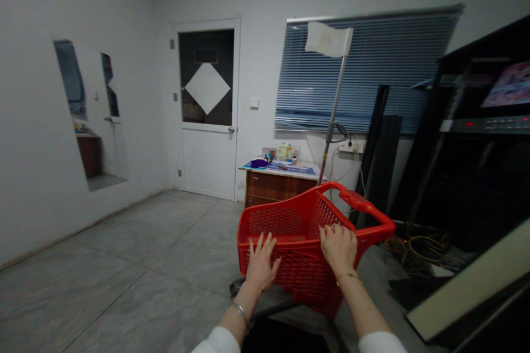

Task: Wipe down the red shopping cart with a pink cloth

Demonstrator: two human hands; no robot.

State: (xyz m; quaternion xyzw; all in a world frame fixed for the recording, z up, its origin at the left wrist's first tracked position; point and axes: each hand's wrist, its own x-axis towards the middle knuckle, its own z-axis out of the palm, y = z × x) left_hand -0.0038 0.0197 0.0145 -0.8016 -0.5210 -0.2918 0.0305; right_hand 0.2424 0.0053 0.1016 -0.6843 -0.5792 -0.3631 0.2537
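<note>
A red plastic shopping cart basket (290, 220) stands in front of me on a dark wheeled frame, tilted toward the right. My left hand (261, 263) lies flat on its near wall with the fingers spread. My right hand (338, 247) curls over the near rim at the right corner and grips it. A red handle (359, 199) runs along the basket's far right side. A metal pole (334, 116) with a white flag (328, 39) rises behind the basket. The basket looks empty inside.
A wooden cabinet (276, 186) with small items on top stands against the far wall beside a white door (208, 110). Dark shelving with a screen (484, 121) fills the right, cables (418, 245) on the floor below. Grey tiled floor (124, 265) spreads left.
</note>
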